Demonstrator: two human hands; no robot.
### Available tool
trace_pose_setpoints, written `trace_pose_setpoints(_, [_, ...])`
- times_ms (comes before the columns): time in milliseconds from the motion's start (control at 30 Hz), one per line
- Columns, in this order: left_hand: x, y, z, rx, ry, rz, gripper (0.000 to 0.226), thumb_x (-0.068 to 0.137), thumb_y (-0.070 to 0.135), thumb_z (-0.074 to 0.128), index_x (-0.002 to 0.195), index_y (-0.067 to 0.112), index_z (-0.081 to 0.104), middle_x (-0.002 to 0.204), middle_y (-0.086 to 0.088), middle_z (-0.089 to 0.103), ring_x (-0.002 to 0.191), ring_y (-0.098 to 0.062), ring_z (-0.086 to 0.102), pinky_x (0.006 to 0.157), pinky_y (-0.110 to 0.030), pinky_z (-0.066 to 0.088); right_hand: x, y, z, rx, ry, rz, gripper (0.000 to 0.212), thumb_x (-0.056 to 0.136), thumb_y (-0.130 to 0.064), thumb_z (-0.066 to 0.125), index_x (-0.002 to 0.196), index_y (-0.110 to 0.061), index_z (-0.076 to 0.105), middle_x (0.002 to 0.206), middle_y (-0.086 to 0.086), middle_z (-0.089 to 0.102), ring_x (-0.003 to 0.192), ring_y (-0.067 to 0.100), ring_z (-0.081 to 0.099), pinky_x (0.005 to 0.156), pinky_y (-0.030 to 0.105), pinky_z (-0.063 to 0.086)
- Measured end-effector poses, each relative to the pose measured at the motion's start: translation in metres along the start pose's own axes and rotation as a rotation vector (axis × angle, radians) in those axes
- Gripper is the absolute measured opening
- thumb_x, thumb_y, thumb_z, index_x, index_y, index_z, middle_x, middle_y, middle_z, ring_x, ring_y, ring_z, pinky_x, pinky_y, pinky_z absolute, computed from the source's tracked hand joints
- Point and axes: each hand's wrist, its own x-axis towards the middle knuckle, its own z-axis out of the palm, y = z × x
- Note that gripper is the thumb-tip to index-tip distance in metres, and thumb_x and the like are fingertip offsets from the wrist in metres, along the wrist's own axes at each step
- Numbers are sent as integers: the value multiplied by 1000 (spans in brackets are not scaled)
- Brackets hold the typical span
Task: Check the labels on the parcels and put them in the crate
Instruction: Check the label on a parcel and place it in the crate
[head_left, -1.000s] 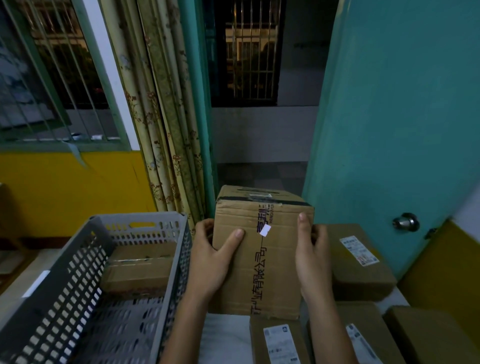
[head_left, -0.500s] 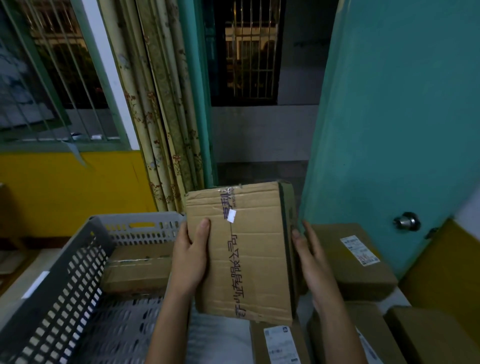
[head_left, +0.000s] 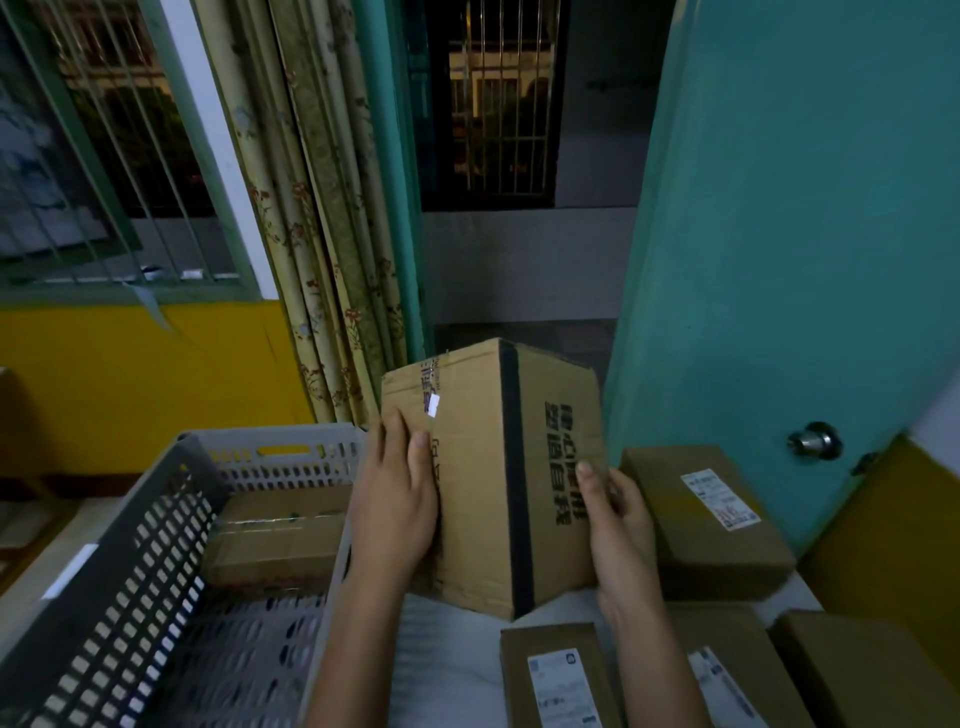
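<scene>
since a moment ago the tall brown cardboard box (head_left: 498, 483) has turned, showing its black-taped edge. the left hand (head_left: 397, 499) lies flat with fingers together; the right hand (head_left: 618, 525) curls round its corner. three labelled parcels (head_left: 558, 675) wait nearby, another (head_left: 701, 514) behind. the grey slotted plastic crate (head_left: 130, 571) holds one flat box (head_left: 275, 535); nothing blocks it.

- Held parcel (head_left: 498, 478): a brown cardboard box, stood on end and turned so one corner edge faces the camera, black tape along that edge, black printed characters on its right face, a small white sticker on the left face.
- Crate (head_left: 156, 545): grey perforated plastic, at the left.
- Parcel in the crate (head_left: 275, 540): a flat brown box against the far wall.
- Labelled parcels: one (head_left: 701, 519) at the right, two (head_left: 558, 675) (head_left: 727, 670) along the near edge, white labels up.
</scene>
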Motion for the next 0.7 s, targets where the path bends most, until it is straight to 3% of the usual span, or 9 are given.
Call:
trace_pose_setpoints(100, [-2,8,-1,78,-12,35,61,106,52,28,159,23,30,161,-2,37,145,-19,35,108,-31,30,0,2,6,66,93,-24,25,88,-51,67,110,-44,57,117,-5,67,109,17,63,88,43,54])
trace_pose_setpoints(200, [-10,20,-4,-19,-119,43,69,100,65,33,159,31,31,161,2,36,143,-17,38,112,-38,35,2,5,11,44,209,-52,33,83,-62,69,110,-49,55,118,-7,66,111,20,62,98,56,52])
trace_pose_setpoints(300, [-24,30,-5,-192,-288,76,98,84,77,45,163,34,9,164,21,13,148,-4,19,115,-29,20,4,2,13,136,275,-55,40,90,-51,68,124,-33,54,116,-2,67,107,21,65,89,49,56])
trace_pose_setpoints(433, [-21,22,-1,-164,-438,153,127,71,80,65,160,39,-16,165,27,-14,150,4,-2,120,-28,10,4,-6,8,145,273,-100,19,99,-38,60,117,-33,55,112,-2,66,101,17,66,75,36,56])
trace_pose_setpoints(533, [-12,8,0,-346,-472,108,118,76,69,75,159,48,-7,167,27,2,153,2,11,127,-36,18,4,-12,3,108,179,-106,17,101,-37,56,119,-35,58,114,-1,69,102,17,68,73,34,54])
trace_pose_setpoints(600, [-9,0,0,-523,-435,37,104,77,66,78,156,58,11,165,25,21,151,-3,27,122,-46,33,3,-16,-2,110,75,-114,20,100,-36,57,120,-37,61,114,-2,73,101,12,70,75,33,52])
trace_pose_setpoints(700, [-9,-2,3,-730,-396,-78,92,81,58,79,155,55,25,157,22,42,139,-6,48,115,-46,44,2,-17,-6,63,-105,-139,32,93,-42,66,124,-48,59,119,-11,72,108,7,68,86,35,50])
